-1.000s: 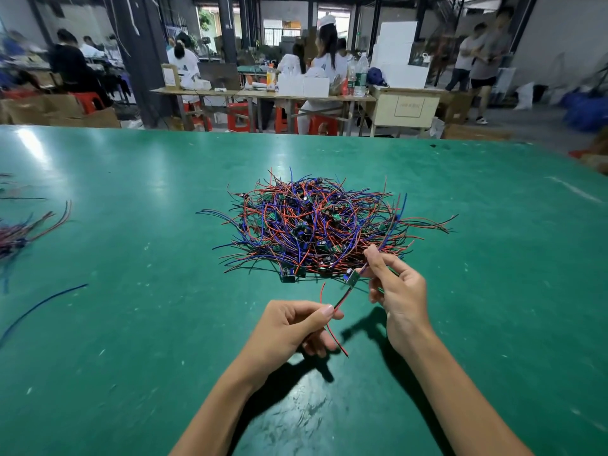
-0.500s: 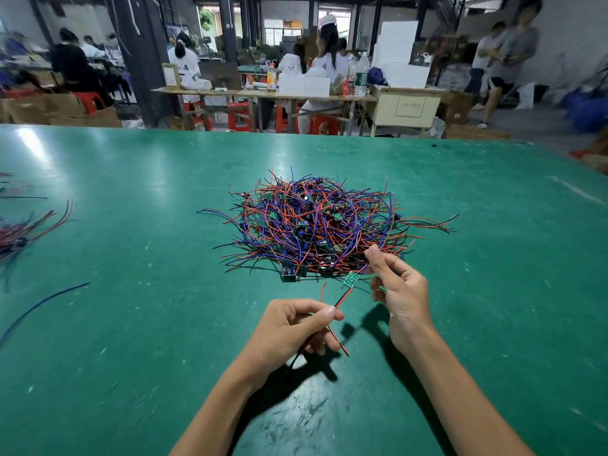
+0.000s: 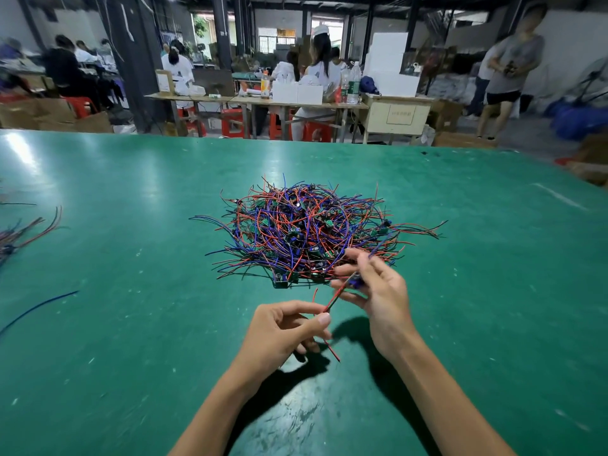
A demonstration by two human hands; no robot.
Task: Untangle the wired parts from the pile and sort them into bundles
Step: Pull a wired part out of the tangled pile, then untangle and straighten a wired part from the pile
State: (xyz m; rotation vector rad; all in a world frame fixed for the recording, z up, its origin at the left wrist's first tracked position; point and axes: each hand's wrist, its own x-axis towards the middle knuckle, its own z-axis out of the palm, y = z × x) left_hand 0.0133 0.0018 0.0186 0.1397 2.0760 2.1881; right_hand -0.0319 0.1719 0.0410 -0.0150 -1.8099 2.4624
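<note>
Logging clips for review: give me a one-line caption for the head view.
Both hands, left hand and right hand, hold one wired part before the tangled pile on the green table.

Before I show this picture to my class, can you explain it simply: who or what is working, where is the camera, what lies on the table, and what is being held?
No machine works here: a person uses two bare hands. The single picture comes from a wide-angle camera worn on the person's head, looking forward and down. On the green table top lies a tangled pile of red and blue wires with small green circuit boards. A loose blue wire and a smaller bunch of wires lie at the left edge. The left hand pinches the red wire end of one wired part. The right hand holds that part's other end, by its small module, at the pile's near edge. Other people sit at benches behind.
</note>
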